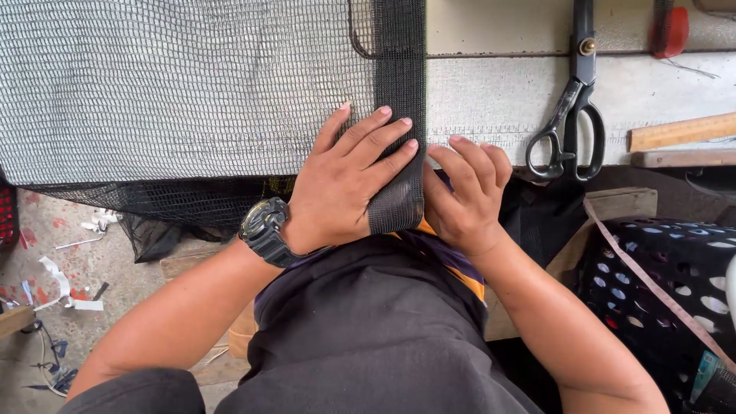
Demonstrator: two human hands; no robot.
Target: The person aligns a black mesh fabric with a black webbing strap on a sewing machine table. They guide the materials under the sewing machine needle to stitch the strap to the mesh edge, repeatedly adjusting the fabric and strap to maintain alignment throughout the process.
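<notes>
Mesh (192,84) lay pinned under the flat, open left hand (349,184) while the right hand (464,192) pinched its dark strip (399,77), which could slip askew if pressure eased.

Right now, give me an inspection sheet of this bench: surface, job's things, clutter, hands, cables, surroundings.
Surface: pale worktable, worn, a dark seam running along it near the top.
Job's things: grey mesh sheet spread over the table, its black folded edge strip hanging over the near edge.
Clutter: black scissors lying closed; wooden ruler; red object at the top edge, kind unclear.
Hands: left hand flat on the strip, watch on the wrist; right hand pinching the strip's right edge.
Cables: nothing seen on the table; thin wires on the floor at lower left, unclear.
Surroundings: black perforated basket at right with a measuring tape across it; white scraps on the floor.
</notes>
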